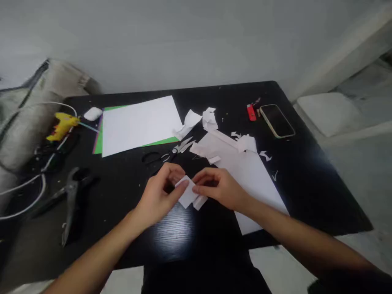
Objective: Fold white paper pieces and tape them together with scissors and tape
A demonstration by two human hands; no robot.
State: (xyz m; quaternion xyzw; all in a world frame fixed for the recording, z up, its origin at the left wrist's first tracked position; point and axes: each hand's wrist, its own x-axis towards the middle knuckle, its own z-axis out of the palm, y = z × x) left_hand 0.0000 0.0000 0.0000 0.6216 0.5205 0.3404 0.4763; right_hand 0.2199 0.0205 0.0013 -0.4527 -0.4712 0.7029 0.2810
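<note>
From where I stand, the person's left hand (162, 194) and right hand (222, 188) are pinching a small white paper piece (186, 197) between them, low over the black table (119, 183). Just beyond lie scissors (174, 150), with a larger white sheet (260, 179) and scraps by the right forearm. Off to the left I see pliers (72, 190) and a yellow glue gun (63, 125), while a phone (278, 121) lies near a red lighter (251, 112) at the far right.

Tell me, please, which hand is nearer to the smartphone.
Right: the right hand is left of the smartphone and closer to the person; the left hand is farther left.
</note>
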